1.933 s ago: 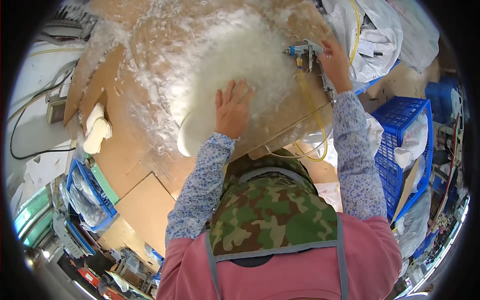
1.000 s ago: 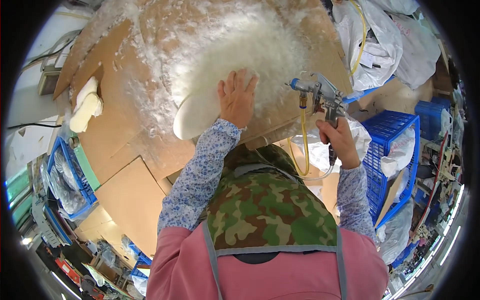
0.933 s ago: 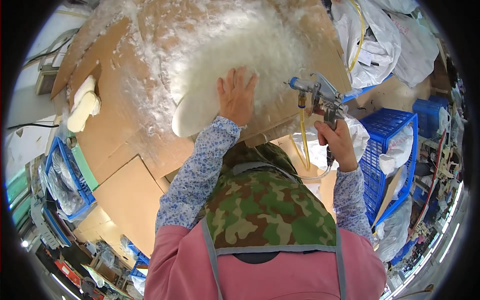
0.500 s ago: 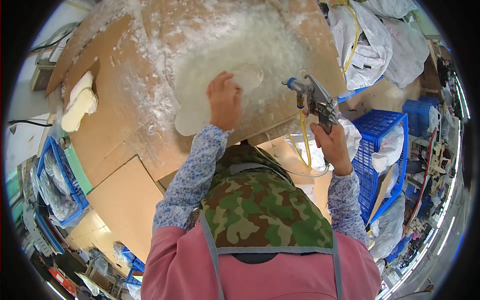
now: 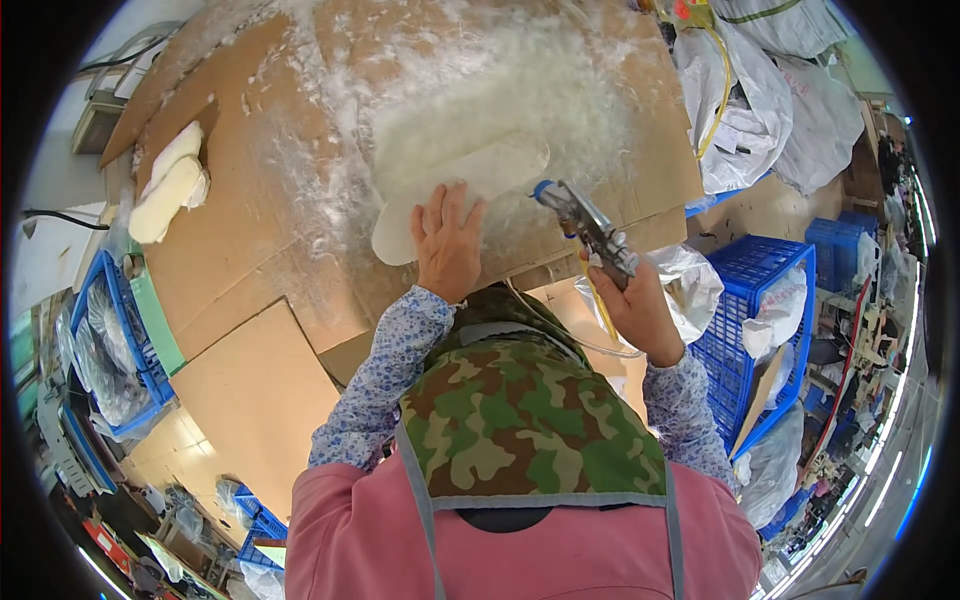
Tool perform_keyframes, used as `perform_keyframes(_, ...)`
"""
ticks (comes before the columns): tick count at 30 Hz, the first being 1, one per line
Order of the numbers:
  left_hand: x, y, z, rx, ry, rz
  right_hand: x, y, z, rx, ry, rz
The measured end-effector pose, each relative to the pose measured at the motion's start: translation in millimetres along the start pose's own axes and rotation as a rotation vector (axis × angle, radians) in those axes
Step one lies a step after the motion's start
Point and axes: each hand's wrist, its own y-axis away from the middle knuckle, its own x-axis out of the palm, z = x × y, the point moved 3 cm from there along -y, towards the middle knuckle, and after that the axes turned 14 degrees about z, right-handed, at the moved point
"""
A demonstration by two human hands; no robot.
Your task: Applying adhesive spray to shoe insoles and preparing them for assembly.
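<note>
Here, right hand (image 5: 642, 312) grips spray gun (image 5: 588, 222); left hand (image 5: 447, 248), unclenched, touches pale oblong piece (image 5: 508, 166)

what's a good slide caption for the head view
Left hand on a pale insole-shaped piece on fluff-strewn cardboard, right hand gripping a spray gun.

We see a bench (image 5: 240, 240) faced with brown cardboard, dusted with white fluff. Blue crates stand on both sides: the left crate (image 5: 155, 392) holds clear plastic, the right crate (image 5: 715, 340) white plastic. Pale sacks (image 5: 822, 125) crowd the upper right. Tan floor (image 5: 170, 445) shows at lower left. Along the right rim we make out blurred clutter (image 5: 830, 375) and white strip lights (image 5: 886, 480).
</note>
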Motion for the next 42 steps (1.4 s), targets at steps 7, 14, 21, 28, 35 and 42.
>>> perform_keyframes(7, 2.0, 1.6, 1.0, 0.001, 0.009, 0.0, 5.4, -1.9, 5.0, 0.007, 0.04, 0.027)
perform_keyframes(14, 1.7, 0.4, -0.3, -0.004, 0.013, -0.002, -11.1, -3.6, 3.4, 0.052, 0.061, -0.1)
perform_keyframes(21, -1.1, -1.8, -2.8, -0.017, 0.026, -0.011, -2.9, 3.0, 3.1, 0.039, 0.06, -0.022)
perform_keyframes(28, -5.4, -2.4, -3.7, -0.017, 0.045, -0.008, -12.2, 3.4, 5.3, 0.106, 0.07, -0.133)
perform_keyframes(35, -3.6, -2.1, -2.2, -0.01, 0.052, -0.016, -12.0, 4.7, 8.1, 0.162, 0.067, -0.11)
perform_keyframes(42, -4.8, -1.2, -0.3, 0.0, 0.055, -0.005, -11.6, 7.2, 12.1, 0.208, 0.062, -0.104)
